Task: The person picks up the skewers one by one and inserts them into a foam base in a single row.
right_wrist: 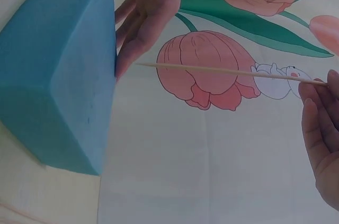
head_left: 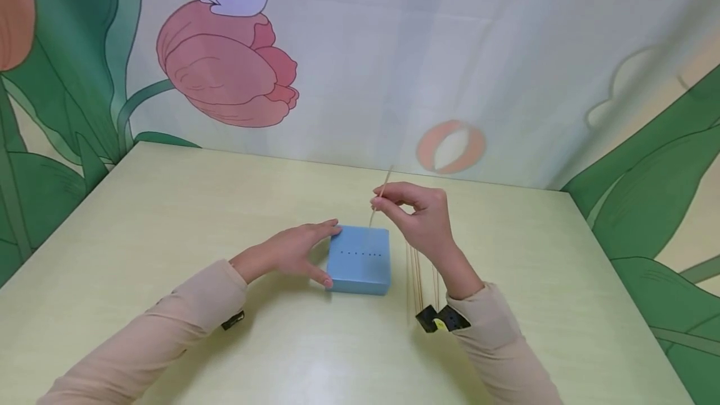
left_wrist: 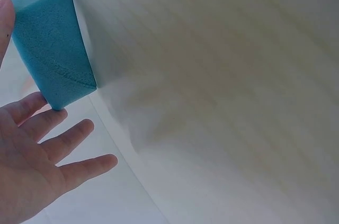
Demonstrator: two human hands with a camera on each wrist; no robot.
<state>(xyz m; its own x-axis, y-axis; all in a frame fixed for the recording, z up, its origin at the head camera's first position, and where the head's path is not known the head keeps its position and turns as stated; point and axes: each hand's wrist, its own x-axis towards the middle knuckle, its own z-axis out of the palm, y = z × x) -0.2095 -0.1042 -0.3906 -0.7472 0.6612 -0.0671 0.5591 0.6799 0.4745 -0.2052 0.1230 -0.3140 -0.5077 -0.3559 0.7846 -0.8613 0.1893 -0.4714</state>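
A light-blue foam block (head_left: 359, 270) lies on the table, with a row of several small dark holes (head_left: 361, 254) across its top. My left hand (head_left: 289, 250) steadies it from the left: the thumb touches the near corner and fingertips the far one. Outstretched, spread fingers (left_wrist: 79, 142) show in the left wrist view. Between thumb and fingertips my right hand (head_left: 419, 214) pinches a thin wooden skewer (head_left: 388, 175), tilted above the block. In the right wrist view the skewer's pointed tip (right_wrist: 145, 64) faces the block's top, apart from it.
Several more thin skewers (head_left: 417, 280) lie on the pale table (head_left: 270, 355) to the right of the block, partly under the right forearm. A printed curtain (head_left: 360, 67) hangs along the table's back edge. Black straps (head_left: 442, 319) sit at the wrists.
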